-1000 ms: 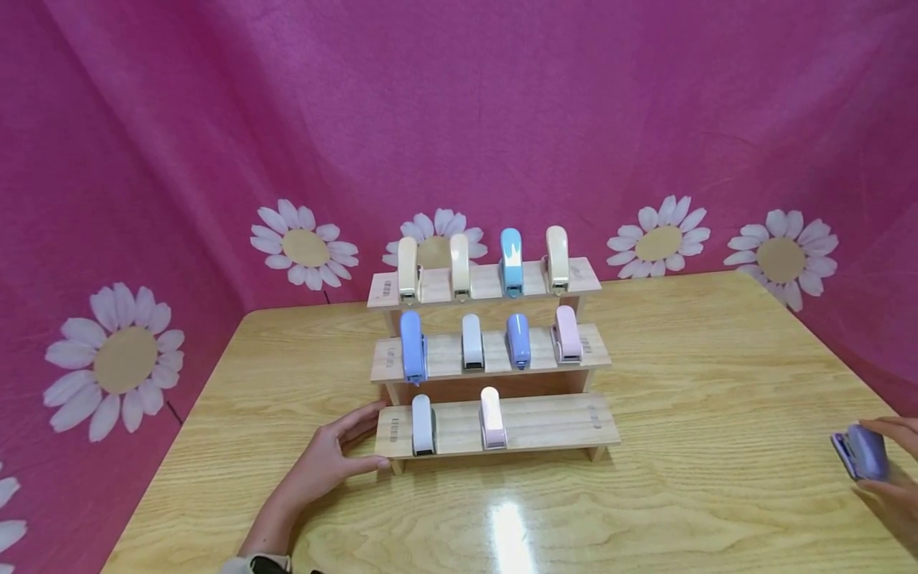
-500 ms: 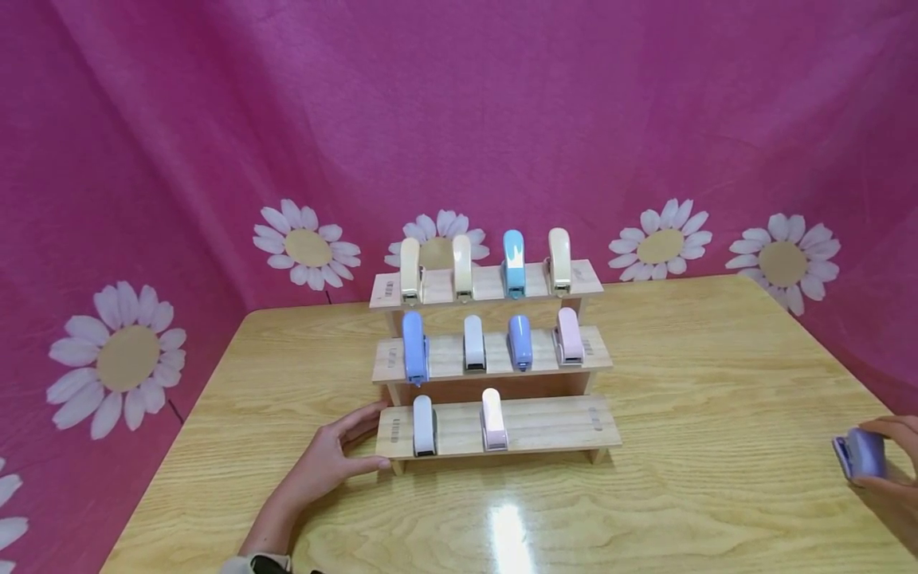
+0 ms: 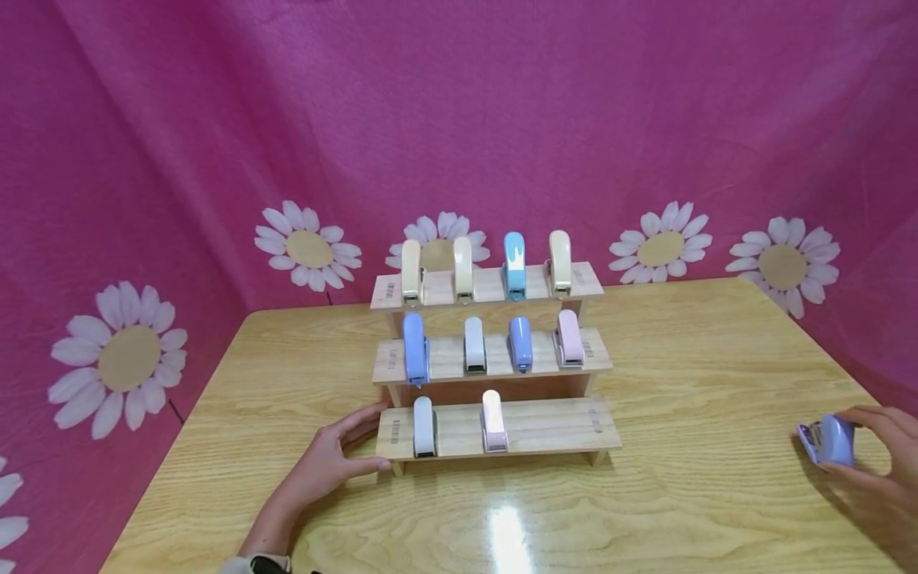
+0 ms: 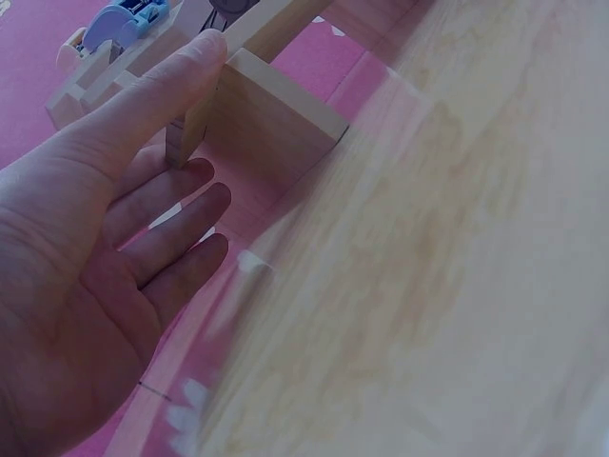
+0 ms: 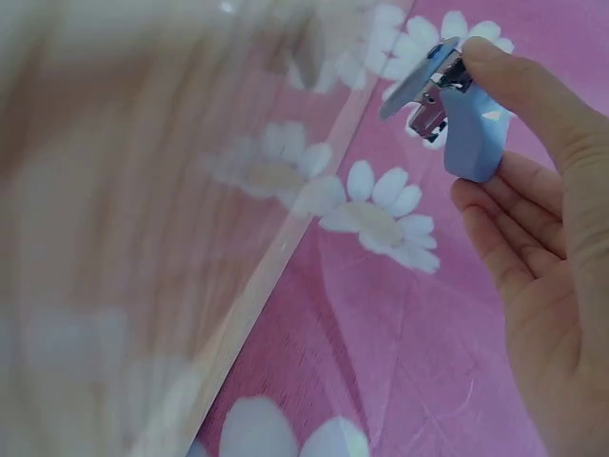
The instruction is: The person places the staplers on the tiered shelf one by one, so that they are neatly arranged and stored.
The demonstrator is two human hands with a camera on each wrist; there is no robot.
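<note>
At the right edge of the head view, my right hand [image 3: 888,453] pinches a blue-lavender stapler [image 3: 837,441] between thumb and fingers, over the table's right side. The right wrist view shows that stapler [image 5: 474,133] with its metal parts exposed between the two halves. My left hand [image 3: 328,461] grips the left end of the lowest shelf [image 3: 548,422], thumb at the front corner and fingers behind. On this shelf stand a white stapler [image 3: 424,426] and a pale pink stapler [image 3: 493,421], with bare wood to their right.
The middle shelf [image 3: 448,359] carries blue, white, violet-blue and pink staplers. On the top shelf [image 3: 434,285] are several cream staplers and a light blue stapler [image 3: 514,265]. A pink curtain with daisies [image 3: 459,119] hangs behind the wooden table [image 3: 681,494].
My right hand has come in from the right edge toward the left, carrying the stapler, whose open side has turned somewhat. The left hand keeps its place on the shelf end.
</note>
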